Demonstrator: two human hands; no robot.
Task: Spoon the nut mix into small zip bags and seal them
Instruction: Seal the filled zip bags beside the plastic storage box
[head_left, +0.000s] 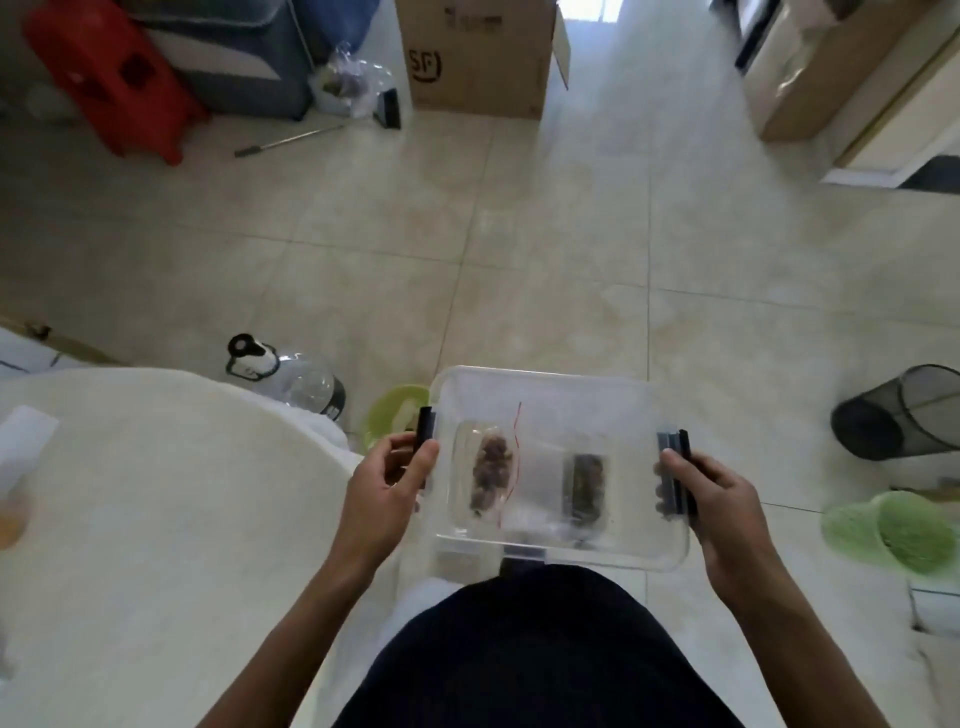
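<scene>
I hold a clear plastic container (550, 387) with a transparent lid and black side clips out in front of me, over the floor. My left hand (387, 486) grips its left side at the black clip. My right hand (714, 501) grips the right side at the other clip. Inside, seen through the lid, lie two small zip bags of dark nut mix: one on the left (488, 473) with a red seal line, one on the right (587, 486).
A round white table (156, 519) is at my left. On the tiled floor stand a large clear water bottle (291, 376), a green bowl (395, 413), a black mesh bin (904, 413), green slippers (893, 530), a red stool (109, 78) and a cardboard box (478, 52).
</scene>
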